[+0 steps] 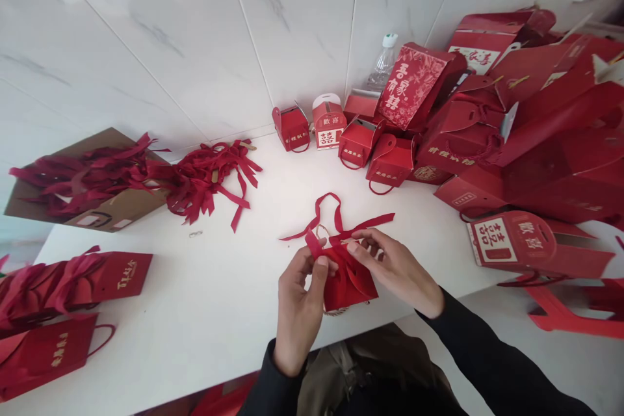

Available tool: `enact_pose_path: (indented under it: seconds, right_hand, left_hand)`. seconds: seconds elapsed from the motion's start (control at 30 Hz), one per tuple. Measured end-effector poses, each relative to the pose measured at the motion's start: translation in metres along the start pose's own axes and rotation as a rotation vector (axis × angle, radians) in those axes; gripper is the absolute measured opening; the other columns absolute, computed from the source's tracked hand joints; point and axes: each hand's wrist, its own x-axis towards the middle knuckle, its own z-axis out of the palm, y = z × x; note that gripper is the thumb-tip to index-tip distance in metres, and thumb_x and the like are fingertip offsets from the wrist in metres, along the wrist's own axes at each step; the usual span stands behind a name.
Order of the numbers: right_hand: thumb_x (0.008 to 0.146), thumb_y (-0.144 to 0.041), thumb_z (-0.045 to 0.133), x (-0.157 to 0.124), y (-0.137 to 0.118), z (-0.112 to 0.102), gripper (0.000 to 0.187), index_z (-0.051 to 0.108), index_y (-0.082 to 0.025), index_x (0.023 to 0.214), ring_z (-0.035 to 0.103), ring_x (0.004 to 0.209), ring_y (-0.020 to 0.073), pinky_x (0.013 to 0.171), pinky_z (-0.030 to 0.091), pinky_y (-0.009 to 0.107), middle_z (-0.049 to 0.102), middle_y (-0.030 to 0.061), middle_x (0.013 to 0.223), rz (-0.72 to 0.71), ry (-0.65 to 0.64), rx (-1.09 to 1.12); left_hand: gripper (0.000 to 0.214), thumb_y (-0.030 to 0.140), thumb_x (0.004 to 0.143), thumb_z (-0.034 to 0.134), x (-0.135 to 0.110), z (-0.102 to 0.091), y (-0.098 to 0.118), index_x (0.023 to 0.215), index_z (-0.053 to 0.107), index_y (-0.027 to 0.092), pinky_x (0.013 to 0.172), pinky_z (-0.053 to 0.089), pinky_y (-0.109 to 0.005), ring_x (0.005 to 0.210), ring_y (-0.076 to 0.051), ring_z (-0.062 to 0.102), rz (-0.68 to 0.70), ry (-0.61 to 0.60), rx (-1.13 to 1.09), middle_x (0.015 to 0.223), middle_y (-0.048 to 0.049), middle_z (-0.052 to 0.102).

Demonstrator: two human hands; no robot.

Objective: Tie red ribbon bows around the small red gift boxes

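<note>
A small red gift box sits near the table's front edge, with a twisted cord handle showing above and below it. A dark red ribbon runs across the top of the box, and a loop of it lies on the table behind. At the box's left, my left hand pinches a fold of this ribbon between thumb and fingers. My right hand has its fingertips closed on the ribbon at the right of the box's top. Part of the ribbon between the hands is hidden by my fingers.
Several red boxes stand at the back, beside a large pile of red cartons on the right. A clear bottle stands behind. At left are a cardboard box of ribbons, loose ribbons and ribboned boxes.
</note>
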Motion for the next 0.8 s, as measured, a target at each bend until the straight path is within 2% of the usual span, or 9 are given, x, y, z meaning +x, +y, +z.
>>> enact_pose_path:
  seconds: [0.07,0.13,0.27,0.33,0.4,0.47,0.53,0.67,0.8]
  right_hand:
    - [0.091,-0.064,0.059,0.002,0.000,0.003,0.050,0.065,-0.022,0.117,0.062,0.098,0.0278,0.087,0.050,0.042,0.067,0.0092,0.109,-0.076,0.015,-0.034]
    - [0.093,-0.056,0.061,0.003,-0.002,0.007,0.043,0.067,-0.022,0.119,0.059,0.109,0.0298,0.095,0.048,0.046,0.065,0.0103,0.115,-0.187,0.033,-0.075]
    - [0.098,-0.038,0.055,0.005,-0.004,0.013,0.023,0.072,-0.025,0.107,0.060,0.109,0.0272,0.097,0.049,0.045,0.065,0.0083,0.108,-0.334,0.032,-0.049]
    - [0.099,-0.036,0.054,0.004,-0.004,0.013,0.020,0.071,-0.025,0.101,0.061,0.108,0.0264,0.094,0.050,0.043,0.065,0.0074,0.108,-0.322,0.040,-0.002]
    - [0.099,-0.038,0.054,0.002,-0.006,0.012,0.020,0.068,-0.024,0.099,0.062,0.106,0.0257,0.088,0.052,0.039,0.065,0.0071,0.113,-0.255,0.029,0.078]
    - [0.099,-0.041,0.054,0.000,-0.009,0.011,0.020,0.065,-0.023,0.100,0.063,0.102,0.0247,0.080,0.053,0.036,0.064,0.0071,0.119,-0.181,0.004,0.175]
    - [0.100,-0.041,0.054,-0.001,-0.013,0.011,0.020,0.063,-0.023,0.101,0.063,0.104,0.0244,0.082,0.053,0.036,0.063,0.0072,0.122,-0.183,0.001,0.234]
    - [0.099,-0.032,0.056,-0.003,-0.022,0.011,0.010,0.063,-0.024,0.098,0.058,0.118,0.0255,0.101,0.047,0.041,0.063,0.0072,0.123,-0.413,0.016,0.178]
    - [0.102,-0.027,0.051,-0.001,-0.024,0.003,0.012,0.063,-0.025,0.104,0.062,0.109,0.0235,0.106,0.045,0.044,0.069,0.0053,0.112,-0.560,-0.094,0.101]
  left_hand:
    - [0.031,0.045,0.097,0.055,0.003,-0.002,0.003,0.103,0.071,0.018,0.075,0.048,-0.028,0.080,-0.017,0.063,-0.011,-0.017,0.001,0.088,-0.0052,0.072]
    - [0.034,0.046,0.098,0.054,0.005,-0.003,0.006,0.102,0.071,0.017,0.073,0.047,-0.028,0.079,-0.017,0.063,-0.035,-0.033,-0.008,0.084,-0.0053,0.072]
    - [0.036,0.047,0.096,0.055,0.008,-0.004,0.010,0.104,0.071,0.016,0.071,0.046,-0.028,0.072,-0.015,0.059,-0.087,-0.055,-0.020,0.073,-0.0031,0.069]
    - [0.035,0.047,0.095,0.055,0.009,-0.003,0.011,0.101,0.071,0.016,0.068,0.045,-0.028,0.068,-0.015,0.056,-0.106,-0.061,-0.020,0.067,-0.0014,0.064]
    - [0.033,0.046,0.095,0.055,0.010,-0.003,0.012,0.090,0.068,0.016,0.065,0.043,-0.027,0.064,-0.014,0.053,-0.106,-0.076,0.012,0.063,0.0003,0.059]
    - [0.036,0.046,0.095,0.053,0.011,-0.001,0.014,0.073,0.061,0.018,0.061,0.038,-0.027,0.060,-0.013,0.047,-0.093,-0.096,0.093,0.059,0.0016,0.052]
    - [0.039,0.045,0.096,0.050,0.011,0.002,0.017,0.066,0.053,0.019,0.058,0.034,-0.027,0.058,-0.013,0.041,-0.072,-0.122,0.202,0.059,0.0023,0.048]
    - [0.021,0.032,0.092,0.053,0.009,0.007,0.022,0.077,0.062,0.020,0.058,0.033,-0.027,0.061,-0.014,0.042,0.018,-0.187,0.329,0.067,0.0004,0.054]
    - [0.021,0.035,0.091,0.058,0.009,0.008,0.021,0.085,0.070,0.019,0.060,0.035,-0.028,0.065,-0.015,0.046,0.047,-0.163,0.304,0.069,-0.0010,0.058]
